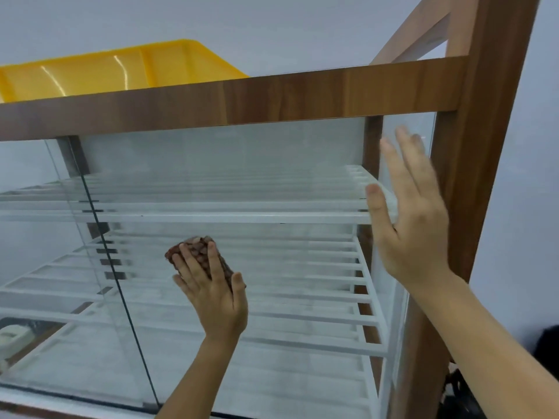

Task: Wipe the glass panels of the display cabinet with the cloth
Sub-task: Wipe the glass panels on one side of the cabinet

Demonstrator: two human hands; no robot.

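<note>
The display cabinet has a brown wooden frame (272, 95) and a large front glass panel (242, 182), with white slatted shelves behind it. My left hand (211, 291) presses a brown textured cloth (196, 252) flat against the middle of the glass, fingers spread over it. My right hand (408, 213) rests flat and open against the glass at its right edge, beside the wooden upright (484, 146). A vertical glass edge (99, 225) runs down the left part of the panel.
A yellow plastic tray (106, 71) sits on top of the cabinet at the left. A pale round object (12, 334) lies low at the far left behind the glass. Something dark (544, 352) stands at the lower right beside the cabinet.
</note>
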